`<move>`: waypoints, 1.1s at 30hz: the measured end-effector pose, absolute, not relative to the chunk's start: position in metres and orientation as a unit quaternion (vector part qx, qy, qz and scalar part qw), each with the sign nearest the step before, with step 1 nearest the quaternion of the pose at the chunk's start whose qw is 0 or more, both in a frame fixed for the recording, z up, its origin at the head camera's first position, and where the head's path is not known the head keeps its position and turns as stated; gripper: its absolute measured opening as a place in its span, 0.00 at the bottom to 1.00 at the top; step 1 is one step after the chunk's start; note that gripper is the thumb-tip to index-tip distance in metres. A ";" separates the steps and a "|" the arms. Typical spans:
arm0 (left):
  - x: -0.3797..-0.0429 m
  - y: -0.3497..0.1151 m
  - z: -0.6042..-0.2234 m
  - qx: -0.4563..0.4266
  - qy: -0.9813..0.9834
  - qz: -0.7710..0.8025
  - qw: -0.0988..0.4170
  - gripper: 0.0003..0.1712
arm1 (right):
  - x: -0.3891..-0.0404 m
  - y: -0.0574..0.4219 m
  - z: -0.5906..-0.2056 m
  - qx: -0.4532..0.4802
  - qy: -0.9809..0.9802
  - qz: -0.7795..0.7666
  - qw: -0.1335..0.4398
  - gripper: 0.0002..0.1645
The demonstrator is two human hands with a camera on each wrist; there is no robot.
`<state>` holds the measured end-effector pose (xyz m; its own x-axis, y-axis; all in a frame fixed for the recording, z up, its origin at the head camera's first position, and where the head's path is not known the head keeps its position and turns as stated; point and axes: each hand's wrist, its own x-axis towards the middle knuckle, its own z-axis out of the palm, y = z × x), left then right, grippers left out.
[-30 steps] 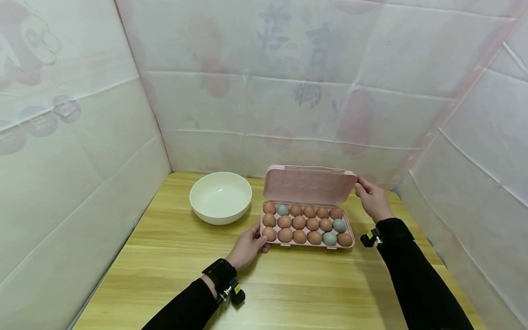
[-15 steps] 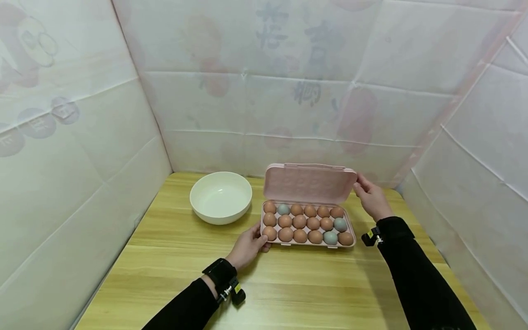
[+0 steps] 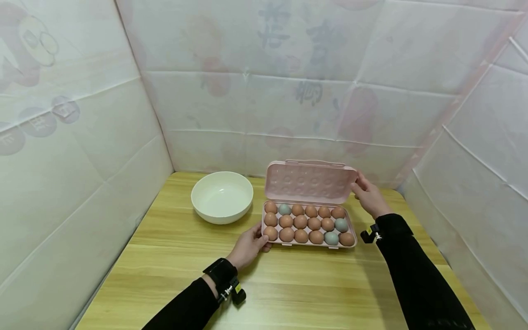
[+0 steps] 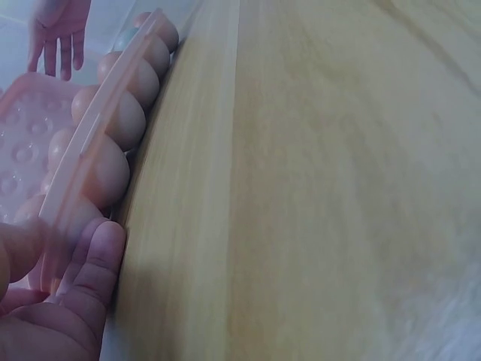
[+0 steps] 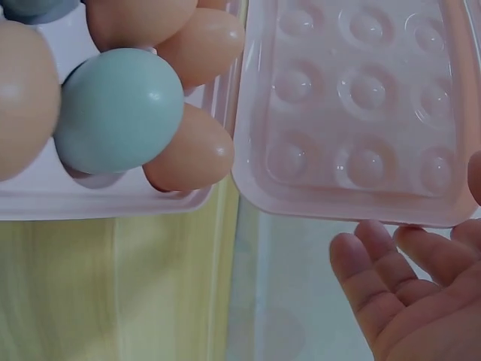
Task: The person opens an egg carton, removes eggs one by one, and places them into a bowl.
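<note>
Left grip [image 3: 245,247] is pinching the egg carton [image 3: 310,245] by its near-left corner on the bench [image 3: 313,293]; right grip [image 3: 370,198] is pinching the raised lid [image 3: 311,181] by its edge. Risk: right pinch slipping, lid dropping, cracking eggs [image 3: 314,223].

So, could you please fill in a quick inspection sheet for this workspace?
Surface: light wood-grain table.
Job's things: pink egg carton, with its lid raised; eighteen eggs in three rows, fifteen brown and three blue-green; no cracks seen from these angles.
Clutter: nothing seen beyond a pale bowl standing apart, left of the carton, with nothing seen inside.
Left hand: grips the carton's near left corner.
Right hand: holds the lid's right edge.
Cables: nothing seen.
Surroundings: creased white sheets with faint prints, behind the table and on both sides.
</note>
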<state>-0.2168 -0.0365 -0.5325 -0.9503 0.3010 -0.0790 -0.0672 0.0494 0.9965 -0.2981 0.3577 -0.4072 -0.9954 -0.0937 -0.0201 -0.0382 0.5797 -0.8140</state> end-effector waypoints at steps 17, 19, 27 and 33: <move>-0.216 -0.039 -0.531 0.084 0.711 0.687 0.126 0.35 | -0.283 0.361 -0.415 -0.018 0.890 -0.455 -0.013 0.44; -0.216 -0.039 -0.531 0.085 0.710 0.688 0.125 0.35 | -0.283 0.362 -0.417 -0.016 0.891 -0.454 -0.011 0.45; -0.216 -0.039 -0.531 0.086 0.719 0.679 0.120 0.35 | -0.282 0.366 -0.422 -0.021 0.885 -0.464 -0.015 0.45; -0.216 -0.039 -0.532 0.086 0.720 0.678 0.121 0.35 | -0.281 0.367 -0.425 -0.021 0.884 -0.466 -0.017 0.42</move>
<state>-0.2160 -0.0389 -0.5317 -0.9561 0.2875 -0.0568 -0.0395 0.0658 0.9970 -0.2806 0.3672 -0.4249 -0.9986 -0.0216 0.0492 -0.0528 0.5641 -0.8240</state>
